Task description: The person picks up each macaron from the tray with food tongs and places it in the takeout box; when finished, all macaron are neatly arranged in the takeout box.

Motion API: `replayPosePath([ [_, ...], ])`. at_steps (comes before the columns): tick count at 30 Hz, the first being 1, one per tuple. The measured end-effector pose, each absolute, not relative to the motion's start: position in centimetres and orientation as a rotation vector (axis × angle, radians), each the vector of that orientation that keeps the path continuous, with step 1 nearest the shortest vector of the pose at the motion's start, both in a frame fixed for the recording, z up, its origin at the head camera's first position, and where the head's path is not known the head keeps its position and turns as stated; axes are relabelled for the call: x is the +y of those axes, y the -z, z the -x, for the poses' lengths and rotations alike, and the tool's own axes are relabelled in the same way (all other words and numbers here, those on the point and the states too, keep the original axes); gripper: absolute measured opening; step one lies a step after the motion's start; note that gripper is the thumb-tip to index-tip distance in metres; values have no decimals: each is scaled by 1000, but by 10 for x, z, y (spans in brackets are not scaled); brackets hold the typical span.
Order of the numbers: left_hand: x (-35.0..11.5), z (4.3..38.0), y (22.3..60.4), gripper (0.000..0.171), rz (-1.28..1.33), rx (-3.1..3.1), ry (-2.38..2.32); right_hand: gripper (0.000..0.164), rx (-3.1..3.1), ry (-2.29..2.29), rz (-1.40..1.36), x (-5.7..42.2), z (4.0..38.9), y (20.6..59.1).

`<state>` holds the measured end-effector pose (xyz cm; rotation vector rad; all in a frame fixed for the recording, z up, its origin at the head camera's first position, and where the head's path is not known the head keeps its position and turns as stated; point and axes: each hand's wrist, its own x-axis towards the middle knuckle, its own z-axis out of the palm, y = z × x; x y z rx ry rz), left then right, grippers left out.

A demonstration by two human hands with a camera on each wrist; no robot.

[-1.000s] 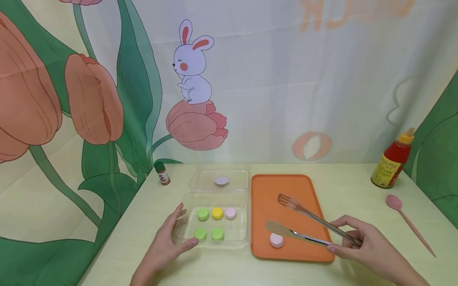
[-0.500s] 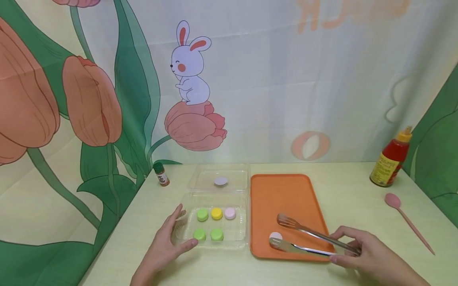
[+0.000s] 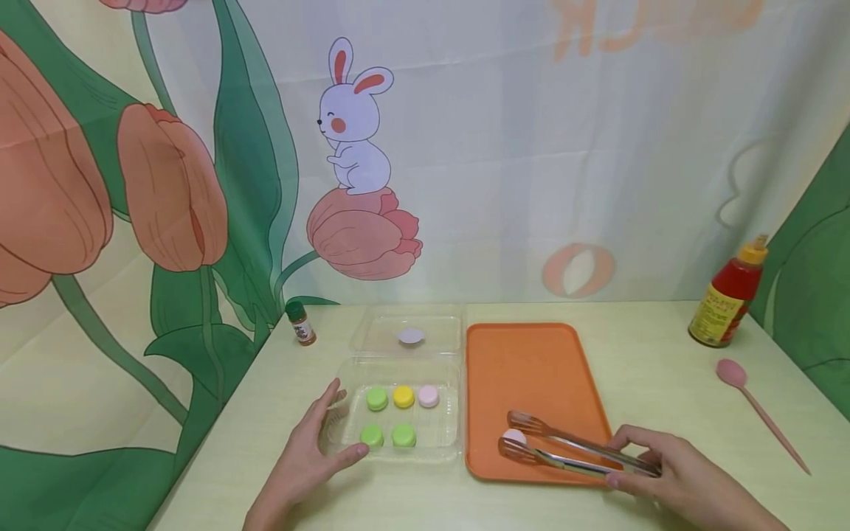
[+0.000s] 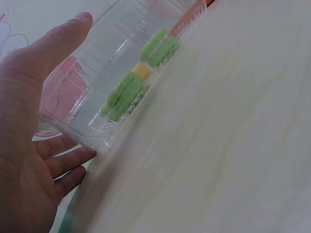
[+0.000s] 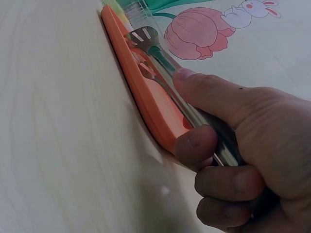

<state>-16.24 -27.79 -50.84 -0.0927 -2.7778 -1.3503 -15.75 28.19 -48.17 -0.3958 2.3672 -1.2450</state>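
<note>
My right hand [image 3: 680, 468] holds metal tongs [image 3: 576, 442] over the front of the orange tray [image 3: 521, 354]. A pale pink macaron [image 3: 514, 436] on the tray lies between their slotted tips, partly covered by them; whether the tips grip it I cannot tell. My left hand [image 3: 305, 453] rests at the left front corner of a clear plastic box [image 3: 438, 431], thumb along the front, fingers spread at the left side. Inside the box sit several green macarons [image 3: 403, 435], a yellow macaron [image 3: 403, 396] and a pink macaron [image 3: 428, 396].
The box's lid [image 3: 375, 335] lies folded back, a pale oval on it. A small green-capped spice jar [image 3: 302, 324] stands back left. At right are a red sauce bottle [image 3: 727, 299] and a pink spoon [image 3: 757, 405]. A printed curtain [image 3: 478, 184] hangs behind the table.
The tongs have come down and toward me, and their tips have drawn closer together on either side of the pink macaron. My left hand has stayed at the box.
</note>
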Motion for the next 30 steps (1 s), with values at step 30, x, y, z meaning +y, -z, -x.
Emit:
replayPosePath([
  [30, -280, 163, 511, 119, 126, -2757, 1346, 21, 2515, 1325, 629, 266, 165, 456],
])
